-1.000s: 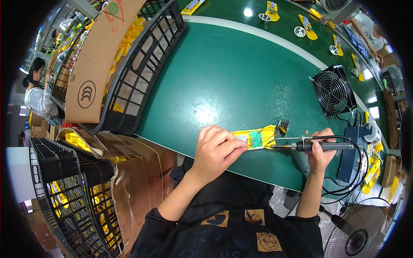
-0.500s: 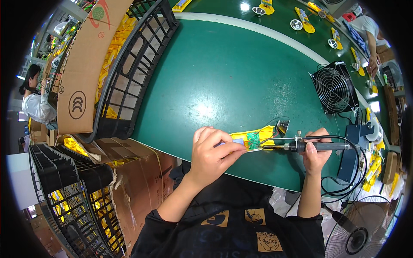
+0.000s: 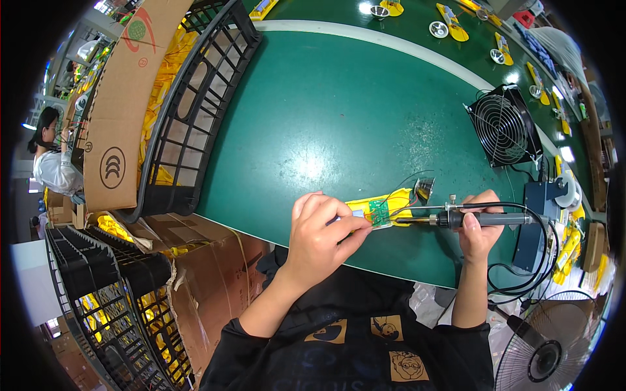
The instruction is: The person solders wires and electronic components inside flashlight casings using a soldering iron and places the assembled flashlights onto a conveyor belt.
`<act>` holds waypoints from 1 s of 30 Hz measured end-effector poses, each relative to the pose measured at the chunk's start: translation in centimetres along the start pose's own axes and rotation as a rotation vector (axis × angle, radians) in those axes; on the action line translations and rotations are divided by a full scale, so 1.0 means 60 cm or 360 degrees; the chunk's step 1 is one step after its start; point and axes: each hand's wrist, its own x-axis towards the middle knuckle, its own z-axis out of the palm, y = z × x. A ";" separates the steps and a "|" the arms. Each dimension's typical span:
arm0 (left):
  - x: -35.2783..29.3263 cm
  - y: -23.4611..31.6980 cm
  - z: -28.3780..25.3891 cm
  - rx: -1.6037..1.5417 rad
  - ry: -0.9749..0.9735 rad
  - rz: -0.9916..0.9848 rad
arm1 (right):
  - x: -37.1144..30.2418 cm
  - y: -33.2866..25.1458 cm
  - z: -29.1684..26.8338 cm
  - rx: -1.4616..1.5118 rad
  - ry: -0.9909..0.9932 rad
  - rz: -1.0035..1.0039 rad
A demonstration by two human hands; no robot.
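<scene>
In my right hand (image 3: 479, 228) is a soldering iron (image 3: 499, 219) with a thin metal feed tube along it and black cables trailing right. Its tip reaches the lower edge of a small green circuit board (image 3: 379, 212). The board lies on a yellow plastic housing (image 3: 352, 204), beside a bluish part (image 3: 358, 214). My left hand (image 3: 326, 228) pinches near the board's left lower edge; its fingertips hide what exactly they grip. Thin red and black wires run from the board towards a shiny reflector cup (image 3: 424, 189) at the housing's right end.
A black crate (image 3: 195, 111) with yellow parts stands at the left beside a cardboard box (image 3: 120, 111). To the right are a small black fan (image 3: 505, 127), a blue-grey box (image 3: 535, 208) and a wire spool (image 3: 569, 195). Yellow housings with reflectors (image 3: 438, 29) line the far strip.
The whole view has shifted slightly. Both hands keep their grip, with the iron's tip still at the board. The co-worker's arm at the far right has drawn back from the parts.
</scene>
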 end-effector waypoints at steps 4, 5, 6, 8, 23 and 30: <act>0.001 0.000 -0.003 -0.0051 -0.0075 -0.0029 | 0.000 -0.003 0.003 -0.0003 -0.0049 0.0031; 0.002 0.000 -0.004 -0.0051 -0.0075 -0.0029 | 0.000 -0.001 0.002 -0.0003 -0.0048 0.0031; 0.003 0.001 -0.004 -0.0064 -0.0084 -0.0045 | 0.000 0.001 0.000 0.0004 -0.0079 0.0029; 0.004 0.001 -0.004 -0.0080 -0.0096 -0.0060 | -0.001 0.003 -0.001 0.0008 -0.0107 0.0028; 0.007 -0.002 -0.010 -0.0102 -0.0170 -0.0049 | -0.001 0.001 0.003 0.0016 -0.0110 0.0048; 0.007 -0.003 -0.010 -0.0083 -0.0177 -0.0021 | -0.002 0.003 0.000 -0.0015 -0.0118 0.0046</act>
